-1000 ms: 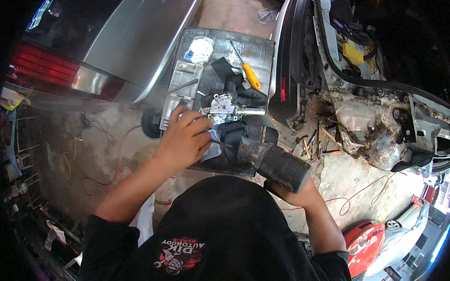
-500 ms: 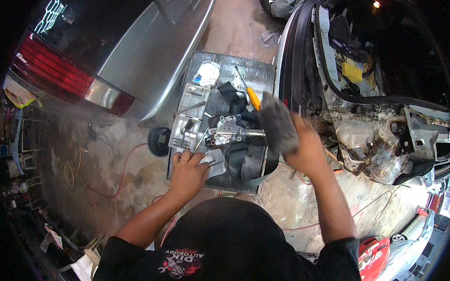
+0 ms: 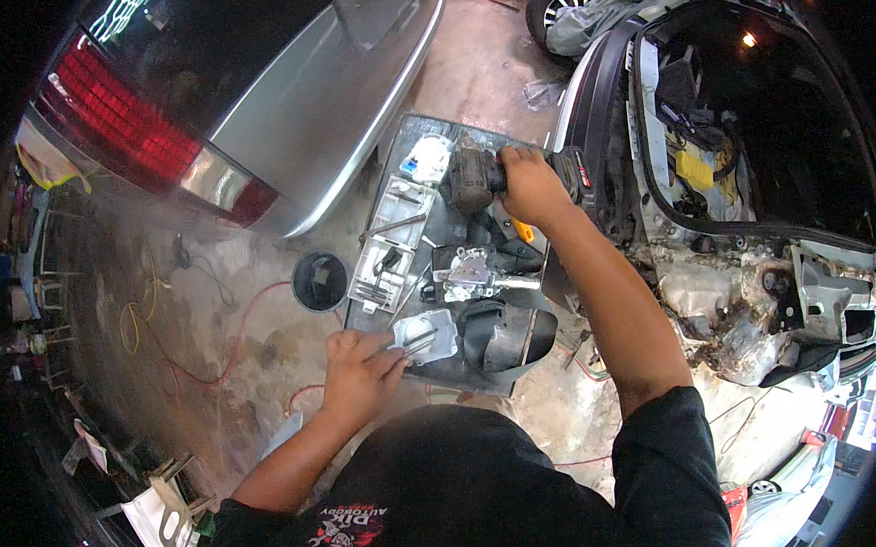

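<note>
My right hand point(image 3: 533, 185) is wrapped around the grip of a dark cordless power tool point(image 3: 473, 178) above the far end of the work surface. Its bit end is hard to make out. My left hand point(image 3: 362, 365) pinches the near left side of a small clear plastic tray point(image 3: 441, 333), where thin metal rods point(image 3: 418, 344) lie. A metal mechanism point(image 3: 472, 273) with a shiny shaft rests at mid-surface. Beneath my right wrist, only part of a screwdriver's yellow handle point(image 3: 523, 230) shows.
A compartmented clear organizer point(image 3: 385, 262) lies along the left side of the dark work surface point(image 3: 378, 322). Black strap-like material point(image 3: 499, 335) lies at the near right. A black bucket point(image 3: 319, 280) stands on the floor. Cars flank both sides; hoses cross the floor.
My right hand has moved up and left with the power tool, from right of the mechanism to the far end. My left hand has shifted slightly toward me, beside the clear tray.
</note>
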A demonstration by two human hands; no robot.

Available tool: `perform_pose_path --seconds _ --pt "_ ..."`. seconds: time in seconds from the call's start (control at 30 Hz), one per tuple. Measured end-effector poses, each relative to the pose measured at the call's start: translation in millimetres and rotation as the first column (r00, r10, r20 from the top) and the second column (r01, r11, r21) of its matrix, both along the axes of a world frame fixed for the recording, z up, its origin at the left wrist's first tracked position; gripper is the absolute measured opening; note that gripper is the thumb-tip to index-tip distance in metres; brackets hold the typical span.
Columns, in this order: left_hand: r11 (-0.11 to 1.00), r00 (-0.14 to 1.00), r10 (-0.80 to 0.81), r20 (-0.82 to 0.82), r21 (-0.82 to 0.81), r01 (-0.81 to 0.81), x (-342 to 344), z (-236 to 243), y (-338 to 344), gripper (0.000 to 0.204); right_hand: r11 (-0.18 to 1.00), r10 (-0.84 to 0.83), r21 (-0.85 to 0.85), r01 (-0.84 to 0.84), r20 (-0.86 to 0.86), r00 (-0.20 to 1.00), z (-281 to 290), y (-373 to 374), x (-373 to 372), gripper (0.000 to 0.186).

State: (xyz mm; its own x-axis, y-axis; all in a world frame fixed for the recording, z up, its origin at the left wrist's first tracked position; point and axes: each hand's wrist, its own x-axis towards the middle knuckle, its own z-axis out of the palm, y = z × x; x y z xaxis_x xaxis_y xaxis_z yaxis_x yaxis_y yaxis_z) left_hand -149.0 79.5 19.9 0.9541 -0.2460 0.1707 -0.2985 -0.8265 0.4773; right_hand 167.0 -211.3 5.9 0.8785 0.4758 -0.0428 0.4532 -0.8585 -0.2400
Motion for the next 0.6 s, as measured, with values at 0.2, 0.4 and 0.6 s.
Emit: perform_pose_path --seconds 0.2,0.4,0.6 --pt "0.995 0.997 0.072 0.018 -0.067 -0.071 11.8 12.5 21.7 0.021 0.992 -0.024 -0.128 0.008 -0.126 0.992 -8.6 8.4 0.1 0.051" --pt "0.986 0.986 0.159 0.045 0.049 -0.161 47.7 8.4 33.3 0.016 0.991 -0.008 -0.132 -0.008 -0.124 0.992 13.6 6.7 -20.4 0.059" --pt "0.983 0.990 0.139 0.023 0.115 -0.141 51.1 -8.6 31.3 0.014 0.967 -0.089 0.251 0.044 0.171 0.981 60.1 -25.2 -102.4 0.051"
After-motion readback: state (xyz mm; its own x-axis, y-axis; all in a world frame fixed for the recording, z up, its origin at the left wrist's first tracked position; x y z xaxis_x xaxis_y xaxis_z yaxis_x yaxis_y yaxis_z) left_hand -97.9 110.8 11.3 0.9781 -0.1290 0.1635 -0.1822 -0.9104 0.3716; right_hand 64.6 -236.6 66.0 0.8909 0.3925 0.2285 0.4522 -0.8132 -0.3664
